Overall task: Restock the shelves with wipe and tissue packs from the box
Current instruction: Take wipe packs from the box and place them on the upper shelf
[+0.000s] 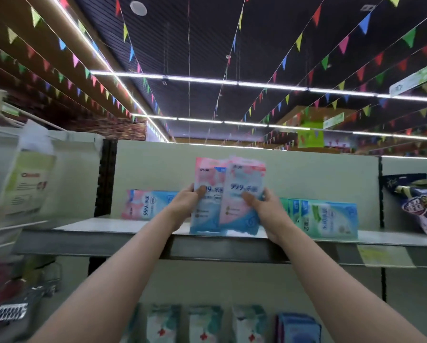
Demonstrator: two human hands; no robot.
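A dark slatted ceiling (195, 40) carries long white light strips (202, 80) and strings of coloured pennants (299, 42), with green signs (416, 78) hanging below it at the right and a pale back panel (158, 167) standing beneath it.

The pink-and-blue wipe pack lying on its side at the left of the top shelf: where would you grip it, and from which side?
Grip the wipe pack by its long upper edge, coming from the front and above. It lies lengthwise against the back panel, and the left hand covers its right end.
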